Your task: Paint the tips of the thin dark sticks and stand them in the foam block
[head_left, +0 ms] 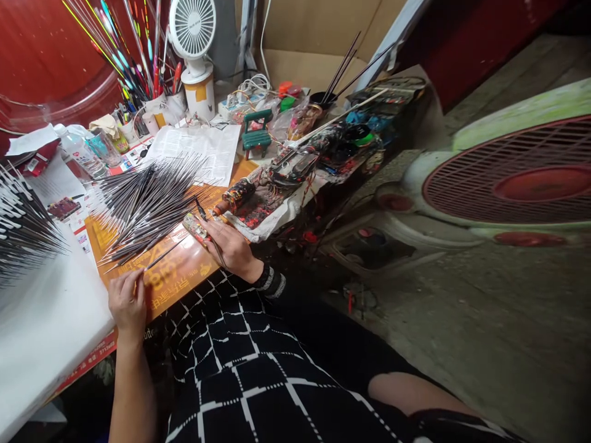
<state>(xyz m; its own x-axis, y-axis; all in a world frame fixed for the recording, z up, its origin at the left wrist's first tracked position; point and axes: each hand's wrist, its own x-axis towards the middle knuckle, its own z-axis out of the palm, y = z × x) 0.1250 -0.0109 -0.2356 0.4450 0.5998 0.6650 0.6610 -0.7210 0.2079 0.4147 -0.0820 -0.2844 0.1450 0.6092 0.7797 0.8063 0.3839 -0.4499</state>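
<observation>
My left hand (128,301) is closed at the near left corner of the orange board (184,280). Its fingertips pinch a thin dark stick (162,256), which slants up and right over the board. My right hand (234,247) is wrapped around a paint-smeared handheld tool (196,227) near the board's right edge; a dark pointed piece rises beside the fingers. What kind of tool it is I cannot make out. Beyond the hands lies a big loose pile of similar thin dark sticks (148,197), some with pale ends.
At left, more white-tipped sticks (23,227) stand over a white foam block (46,320). A small white fan (192,27), cups of colourful fishing floats (152,92) and a bottle (76,147) line the back. Paint-crusted equipment (295,163) sits right; a large floor fan (512,172) stands beyond.
</observation>
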